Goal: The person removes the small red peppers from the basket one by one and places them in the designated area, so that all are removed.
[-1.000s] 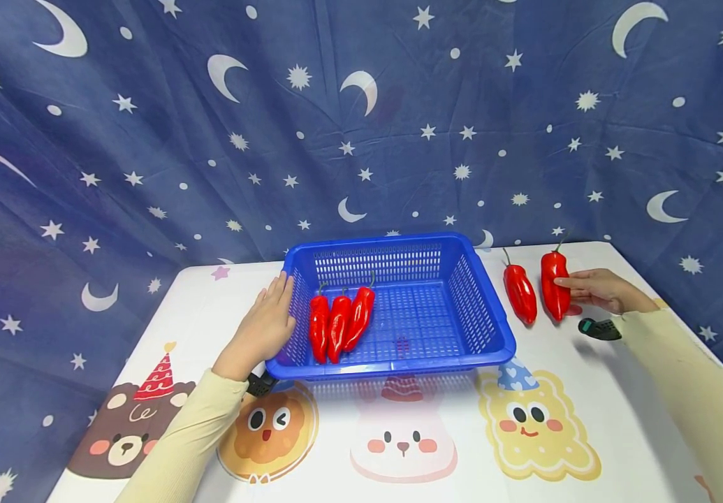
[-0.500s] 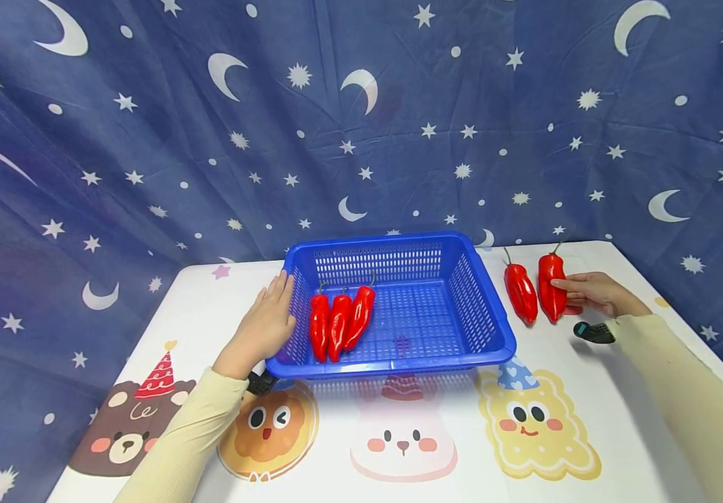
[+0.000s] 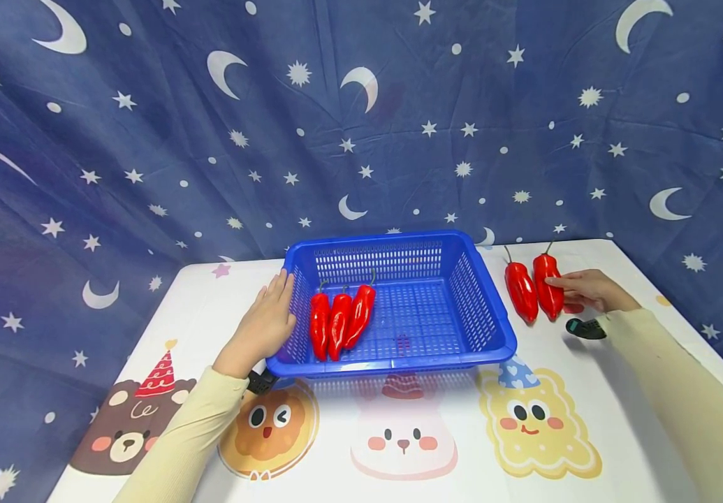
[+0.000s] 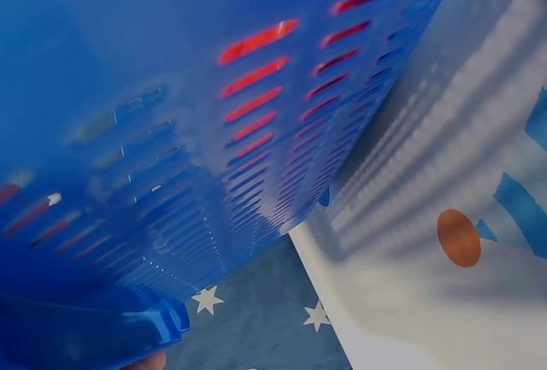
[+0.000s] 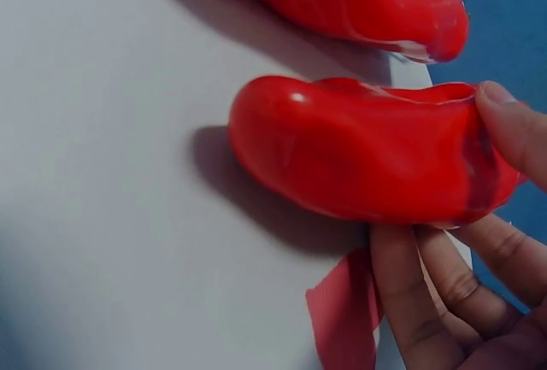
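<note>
The right hand [image 3: 590, 288] pinched the outermost red pepper [image 3: 548, 288] between thumb and fingers, over the white table [image 3: 225, 293] right of the blue plastic basket [image 3: 392, 367] and just beside a second red pepper [image 3: 521, 292]. The left hand [image 3: 260, 325], fingers straight, lay against the basket's left side, near three red peppers [image 3: 339, 327] inside. Good handling seemed to call for light, even pressure on the glossy body, sparing the thin stem [image 3: 550, 246].

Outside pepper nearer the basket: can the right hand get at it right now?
Probably not directly: the right hand grips the other outside pepper, which sits between it and the nearer pepper.
</note>
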Motion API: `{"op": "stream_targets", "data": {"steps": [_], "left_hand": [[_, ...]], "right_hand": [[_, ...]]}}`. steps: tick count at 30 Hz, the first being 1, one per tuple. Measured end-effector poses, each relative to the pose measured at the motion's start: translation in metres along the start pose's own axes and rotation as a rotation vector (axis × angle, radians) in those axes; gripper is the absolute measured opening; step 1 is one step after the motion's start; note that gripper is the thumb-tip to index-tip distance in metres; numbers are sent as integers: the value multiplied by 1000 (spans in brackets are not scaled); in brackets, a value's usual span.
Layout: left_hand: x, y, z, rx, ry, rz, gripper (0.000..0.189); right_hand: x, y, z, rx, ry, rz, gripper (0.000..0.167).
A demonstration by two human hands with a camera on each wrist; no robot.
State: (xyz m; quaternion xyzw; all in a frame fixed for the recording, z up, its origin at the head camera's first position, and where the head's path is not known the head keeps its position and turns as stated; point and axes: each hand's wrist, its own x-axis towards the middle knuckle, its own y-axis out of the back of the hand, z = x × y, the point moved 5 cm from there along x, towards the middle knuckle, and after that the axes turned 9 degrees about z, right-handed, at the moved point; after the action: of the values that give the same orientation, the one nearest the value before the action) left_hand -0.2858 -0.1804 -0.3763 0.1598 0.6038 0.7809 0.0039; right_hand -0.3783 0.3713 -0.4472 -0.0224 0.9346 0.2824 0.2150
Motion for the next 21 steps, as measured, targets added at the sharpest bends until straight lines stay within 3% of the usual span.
{"op": "stream_targets", "data": {"steps": [10, 21], "left_hand": [[0, 1, 1, 0, -6, 2, 64], [-1, 1, 2, -5, 4, 0, 64]], "right_hand": [[-3, -2, -4, -59, -5, 12, 64], [-2, -2, -5, -114, -31, 78, 68]]}}
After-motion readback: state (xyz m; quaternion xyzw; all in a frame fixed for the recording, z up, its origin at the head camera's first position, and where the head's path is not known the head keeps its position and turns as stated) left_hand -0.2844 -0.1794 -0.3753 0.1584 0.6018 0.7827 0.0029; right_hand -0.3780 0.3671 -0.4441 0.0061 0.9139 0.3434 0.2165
